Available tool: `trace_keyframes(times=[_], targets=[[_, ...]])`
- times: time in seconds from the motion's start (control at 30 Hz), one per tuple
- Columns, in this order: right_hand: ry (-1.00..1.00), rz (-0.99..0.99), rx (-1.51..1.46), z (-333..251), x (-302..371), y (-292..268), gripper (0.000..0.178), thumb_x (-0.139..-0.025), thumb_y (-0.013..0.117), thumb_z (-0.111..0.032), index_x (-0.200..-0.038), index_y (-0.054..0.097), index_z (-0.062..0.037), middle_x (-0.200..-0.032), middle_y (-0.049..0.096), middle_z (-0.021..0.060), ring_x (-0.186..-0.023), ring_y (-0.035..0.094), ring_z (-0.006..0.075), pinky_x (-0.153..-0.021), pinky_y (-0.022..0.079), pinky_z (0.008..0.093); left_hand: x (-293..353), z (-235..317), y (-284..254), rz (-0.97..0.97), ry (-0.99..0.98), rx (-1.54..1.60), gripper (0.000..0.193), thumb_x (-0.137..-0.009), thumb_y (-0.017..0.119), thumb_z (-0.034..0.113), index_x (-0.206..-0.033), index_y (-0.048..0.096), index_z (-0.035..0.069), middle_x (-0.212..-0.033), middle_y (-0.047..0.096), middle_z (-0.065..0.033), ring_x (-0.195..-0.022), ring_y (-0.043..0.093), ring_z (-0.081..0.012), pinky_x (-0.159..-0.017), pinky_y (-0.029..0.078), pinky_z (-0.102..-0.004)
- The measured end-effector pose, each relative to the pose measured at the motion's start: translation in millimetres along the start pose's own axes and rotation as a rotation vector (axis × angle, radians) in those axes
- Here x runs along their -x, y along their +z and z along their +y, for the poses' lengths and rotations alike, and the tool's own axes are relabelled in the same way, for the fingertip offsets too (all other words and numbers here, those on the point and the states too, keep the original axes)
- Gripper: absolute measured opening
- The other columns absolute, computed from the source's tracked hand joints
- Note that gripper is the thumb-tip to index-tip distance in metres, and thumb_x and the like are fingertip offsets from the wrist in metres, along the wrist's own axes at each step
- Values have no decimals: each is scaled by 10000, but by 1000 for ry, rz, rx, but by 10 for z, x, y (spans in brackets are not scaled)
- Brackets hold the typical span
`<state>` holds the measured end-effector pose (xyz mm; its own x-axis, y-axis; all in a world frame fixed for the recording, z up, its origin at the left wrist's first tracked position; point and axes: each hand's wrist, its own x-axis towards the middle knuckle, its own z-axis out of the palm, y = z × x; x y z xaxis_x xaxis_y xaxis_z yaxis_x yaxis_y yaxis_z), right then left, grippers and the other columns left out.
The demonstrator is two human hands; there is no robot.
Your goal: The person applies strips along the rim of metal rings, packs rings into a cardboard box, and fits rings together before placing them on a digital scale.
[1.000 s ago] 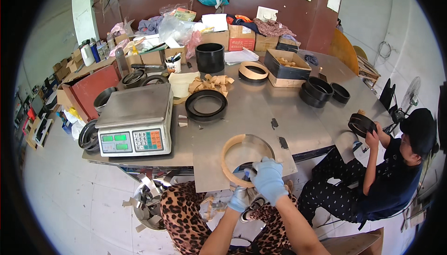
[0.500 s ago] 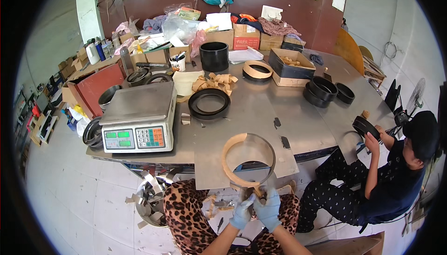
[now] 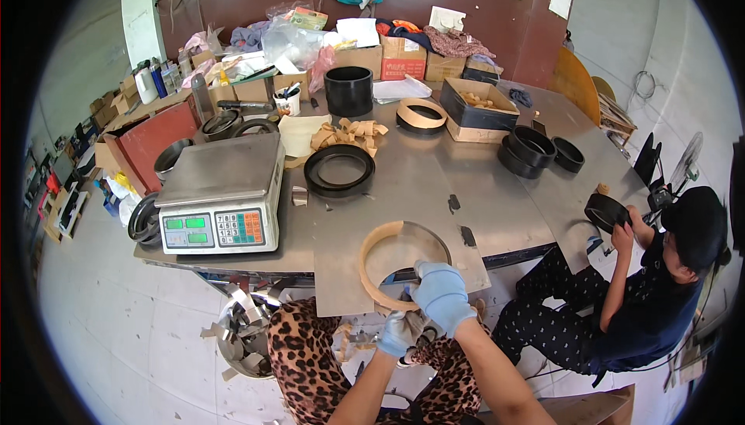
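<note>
A large thin ring (image 3: 368,267), mostly wrapped in tan tape, is held over the near edge of the metal table. From the upper right its dark surface shows unwrapped. My left hand (image 3: 401,333), in a blue-grey glove, is closed at the ring's lower rim. My right hand (image 3: 444,295), gloved too, is wrapped round the lower right of the rim and covers that stretch. Any loose tape end under the fingers is hidden. Beneath the ring lies a flat sheet (image 3: 335,281) that overhangs the table edge.
A weighing scale (image 3: 220,223) stands at left, beside a black ring (image 3: 313,174) and tan tape scraps (image 3: 349,135). Farther back are a black cylinder (image 3: 348,91) and a box (image 3: 479,119). A scrap bin (image 3: 242,347) stands below. At right a seated person (image 3: 660,285) holds a black ring.
My right hand has moved up from below the ring onto its lower right rim. My left hand has dropped slightly and stays at the bottom. The camera view has shifted a little.
</note>
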<state>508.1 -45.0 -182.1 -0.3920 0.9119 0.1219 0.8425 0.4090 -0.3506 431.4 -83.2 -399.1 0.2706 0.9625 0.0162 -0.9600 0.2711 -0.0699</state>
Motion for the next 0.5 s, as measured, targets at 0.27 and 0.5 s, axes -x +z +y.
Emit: trace_keyframes(times=[0.27,0.5], targets=[[73,624,-379,207,781,455,204,-755,739,-174,-820,591,-49,-833,579,118,-767,546,307,-722,431,405,139,-238,175,66,176,-103,504,-872,675,220,-1334,492,140,-1243,588,-82,-978,609,-223,-853,533,-376],[268,506,-638,503,819,1337,412,-659,825,-240,-829,501,-52,-832,542,146,-789,516,314,-711,402,418,479,-393,472,301,242,-356,480,-943,580,344,-1319,454,74,-1218,573,-62,-1064,569,-197,-936,485,-346]])
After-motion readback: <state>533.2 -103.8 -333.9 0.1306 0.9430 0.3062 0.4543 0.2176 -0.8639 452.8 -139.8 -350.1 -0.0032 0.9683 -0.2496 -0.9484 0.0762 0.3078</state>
